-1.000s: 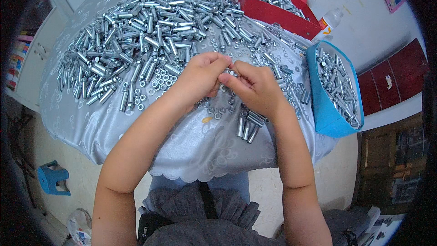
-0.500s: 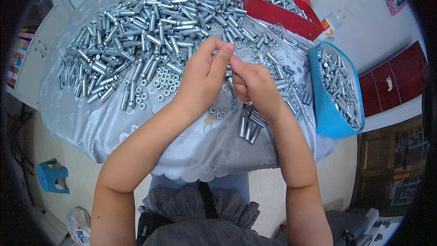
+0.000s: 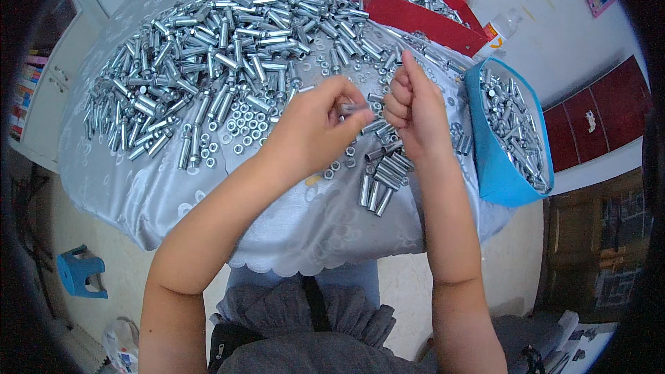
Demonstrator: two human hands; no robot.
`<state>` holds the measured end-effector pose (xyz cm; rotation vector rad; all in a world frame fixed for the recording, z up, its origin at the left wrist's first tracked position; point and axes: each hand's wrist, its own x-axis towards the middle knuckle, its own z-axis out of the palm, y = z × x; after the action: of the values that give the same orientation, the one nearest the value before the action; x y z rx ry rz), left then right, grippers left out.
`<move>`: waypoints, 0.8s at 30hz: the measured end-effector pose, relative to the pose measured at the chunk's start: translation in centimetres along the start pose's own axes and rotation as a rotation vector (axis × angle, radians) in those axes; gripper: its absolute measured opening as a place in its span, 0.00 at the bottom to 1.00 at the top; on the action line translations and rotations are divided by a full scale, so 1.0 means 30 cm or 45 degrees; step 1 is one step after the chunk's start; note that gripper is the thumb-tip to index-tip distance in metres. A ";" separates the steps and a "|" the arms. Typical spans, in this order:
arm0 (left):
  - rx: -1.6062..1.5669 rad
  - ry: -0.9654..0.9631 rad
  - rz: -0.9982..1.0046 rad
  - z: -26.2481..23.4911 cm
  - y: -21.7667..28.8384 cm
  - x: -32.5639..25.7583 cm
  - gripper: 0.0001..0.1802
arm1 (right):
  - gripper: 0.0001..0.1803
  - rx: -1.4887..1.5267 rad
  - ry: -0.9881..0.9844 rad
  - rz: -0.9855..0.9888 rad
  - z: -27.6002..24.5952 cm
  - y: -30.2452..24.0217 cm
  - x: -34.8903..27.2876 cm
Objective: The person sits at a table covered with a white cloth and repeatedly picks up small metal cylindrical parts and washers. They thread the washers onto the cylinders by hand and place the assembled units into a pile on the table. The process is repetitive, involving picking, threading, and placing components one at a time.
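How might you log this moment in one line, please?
left hand: holds metal piece | right hand: curled, thumb raised | bolts: heaped beyond hands | blue bin: right side, filled

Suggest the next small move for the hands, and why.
Probably bring the right hand toward the blurred metal piece in the left hand: the left has hold of it, while the right is curled closed, apart from it. Whether the right holds anything is hidden.

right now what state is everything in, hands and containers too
left hand, curled around a blurred metal piece
right hand, fingers curled in, any contents hidden
metal bolts, many loosely heaped
nuts, loose, beside the heap
red box, lid open, holding metal parts
blue bin, open-topped, well filled
tablecloth, creased
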<state>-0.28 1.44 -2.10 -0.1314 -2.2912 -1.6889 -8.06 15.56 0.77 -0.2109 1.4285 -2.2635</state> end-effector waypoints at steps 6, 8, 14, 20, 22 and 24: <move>0.044 -0.398 -0.014 -0.011 0.039 -0.024 0.09 | 0.16 0.066 -0.033 -0.050 -0.013 -0.009 0.004; 0.062 -0.363 -0.038 -0.017 0.041 -0.023 0.08 | 0.16 0.072 -0.044 -0.050 -0.014 -0.008 0.004; -0.425 0.654 -0.068 -0.140 0.052 0.063 0.22 | 0.15 0.055 -0.032 -0.057 -0.019 -0.010 0.004; -0.639 0.897 -0.274 -0.235 0.026 0.065 0.40 | 0.15 0.091 -0.039 -0.039 -0.020 -0.011 0.008; -0.680 0.912 -0.294 -0.198 0.034 0.064 0.38 | 0.15 0.082 -0.026 -0.032 -0.020 -0.010 0.005; -0.690 0.939 -0.284 -0.205 0.026 0.068 0.33 | 0.15 0.087 -0.045 -0.039 -0.019 -0.011 0.003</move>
<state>-0.93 -4.33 0.87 0.5603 -1.3266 -1.9862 -8.46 16.10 0.80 -0.2517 1.3366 -2.3175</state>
